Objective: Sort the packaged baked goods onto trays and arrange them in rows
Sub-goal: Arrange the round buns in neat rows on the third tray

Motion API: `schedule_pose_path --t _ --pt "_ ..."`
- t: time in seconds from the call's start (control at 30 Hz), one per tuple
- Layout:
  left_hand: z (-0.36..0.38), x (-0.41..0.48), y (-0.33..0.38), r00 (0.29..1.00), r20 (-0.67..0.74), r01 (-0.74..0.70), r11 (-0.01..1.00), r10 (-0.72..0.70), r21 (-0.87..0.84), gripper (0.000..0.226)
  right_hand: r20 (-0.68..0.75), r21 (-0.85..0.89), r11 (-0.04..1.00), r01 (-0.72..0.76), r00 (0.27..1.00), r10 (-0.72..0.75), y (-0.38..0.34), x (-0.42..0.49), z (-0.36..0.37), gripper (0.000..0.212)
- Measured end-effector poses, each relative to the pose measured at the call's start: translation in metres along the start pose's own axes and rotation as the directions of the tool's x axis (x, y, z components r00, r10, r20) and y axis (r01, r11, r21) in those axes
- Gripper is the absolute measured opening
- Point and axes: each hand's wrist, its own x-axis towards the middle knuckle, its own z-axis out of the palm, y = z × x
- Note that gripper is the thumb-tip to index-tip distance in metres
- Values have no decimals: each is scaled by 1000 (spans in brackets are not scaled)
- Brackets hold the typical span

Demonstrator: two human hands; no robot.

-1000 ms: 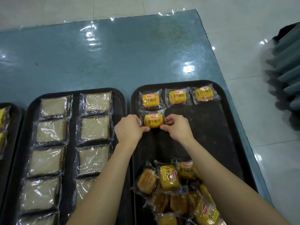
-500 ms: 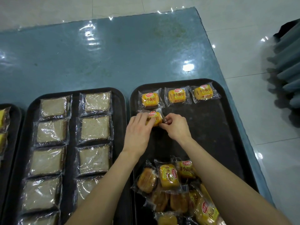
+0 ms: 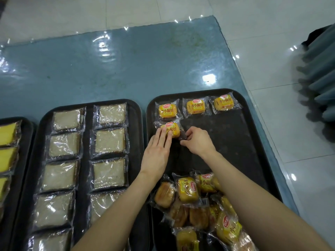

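Note:
On the right black tray (image 3: 241, 134) three yellow small-bread packets (image 3: 195, 106) lie in a row along the far edge. A fourth yellow packet (image 3: 172, 128) lies just below the leftmost one. My left hand (image 3: 157, 153) rests flat with straight fingers on that packet's near left part. My right hand (image 3: 198, 142) pinches the packet's clear wrapper edge at its right side. A loose pile of the same yellow packets (image 3: 197, 203) fills the tray's near end between my forearms.
The middle black tray (image 3: 136, 160) holds two columns of pale square cakes (image 3: 108, 142) in clear wrap. A third tray (image 3: 27, 127) at the far left carries yellow cake slices. The blue table's right edge (image 3: 253, 98) runs beside white floor tiles.
My left hand went from gripping the packet's left side to lying flat over it. The packet stays in the second row under the leftmost packet. My right hand stays at its right edge.

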Motion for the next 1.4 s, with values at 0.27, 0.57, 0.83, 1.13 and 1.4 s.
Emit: schedule_pose_path --t 0.27,0.57,0.83,1.13,1.4 --pt "-33 -24 13 969 -127 172 947 -212 -270 22 185 -144 983 119 979 -91 39 -77 -39 32" --pt "-43 -54 38 822 560 483 646 -103 -591 45 149 -355 916 185 979 -140 80 -130 -36 40" --pt "-53 -76 39 858 426 300 -394 -288 -869 72 -44 105 957 271 962 -268 68 -141 -34 50" --pt "-74 -74 96 866 395 212 -489 -307 -846 44 58 702 703 112 975 -213 70 -139 -64 19" --pt "-77 -67 124 805 369 205 -365 -465 -908 25 195 552 819 156 931 -309 91 -132 -97 9"
